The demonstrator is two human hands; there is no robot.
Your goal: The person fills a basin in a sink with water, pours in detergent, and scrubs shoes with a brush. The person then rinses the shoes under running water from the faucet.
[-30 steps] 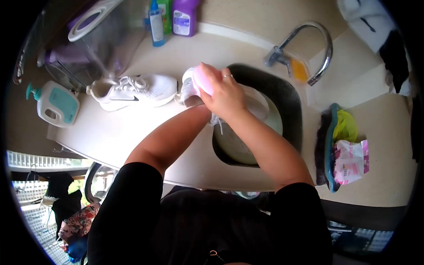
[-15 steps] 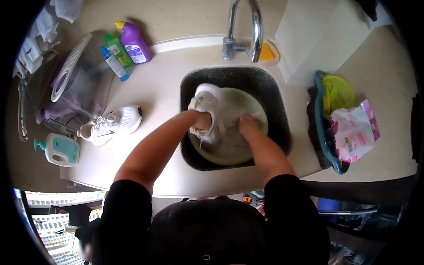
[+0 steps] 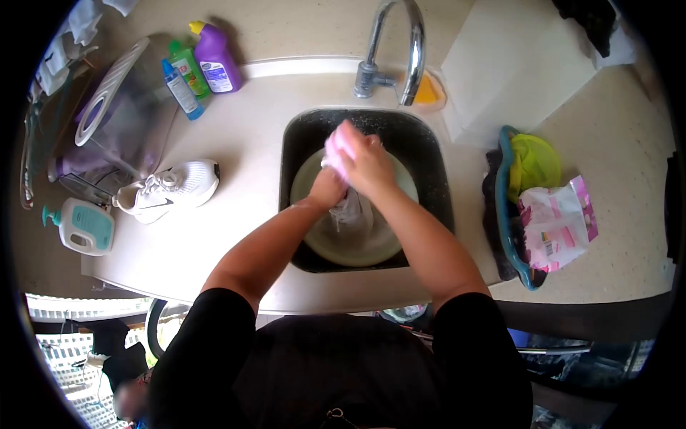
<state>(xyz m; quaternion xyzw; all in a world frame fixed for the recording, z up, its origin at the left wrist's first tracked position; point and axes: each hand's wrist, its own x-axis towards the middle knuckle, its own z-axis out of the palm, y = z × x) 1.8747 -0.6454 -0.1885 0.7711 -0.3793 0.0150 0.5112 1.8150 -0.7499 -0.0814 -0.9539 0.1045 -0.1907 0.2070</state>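
Observation:
A wet white sneaker (image 3: 351,214) is tilted in a round basin (image 3: 325,252) of cloudy water, which sits in the dark sink (image 3: 439,214). My left hand (image 3: 327,187) is closed at the sneaker's upper part, its fingers partly hidden. My right hand (image 3: 373,166) is closed around a soft pink cloth (image 3: 344,143), blurred by motion, just above my left fingers. A second white sneaker (image 3: 171,189) with grey laces lies on the counter to the left.
A chrome faucet (image 3: 364,79) rises behind the sink, beside a yellow sponge (image 3: 426,91). Purple (image 3: 216,61), green (image 3: 188,68) and blue (image 3: 183,89) bottles stand back left. A pump bottle (image 3: 87,226) is at far left. A blue-rimmed basket (image 3: 506,214) with a pink-white packet (image 3: 557,225) sits right.
My right hand has come up out of the basin water and moved left beside my left hand, now with the pink cloth. The sneaker has changed its tilt, and the view has shifted slightly.

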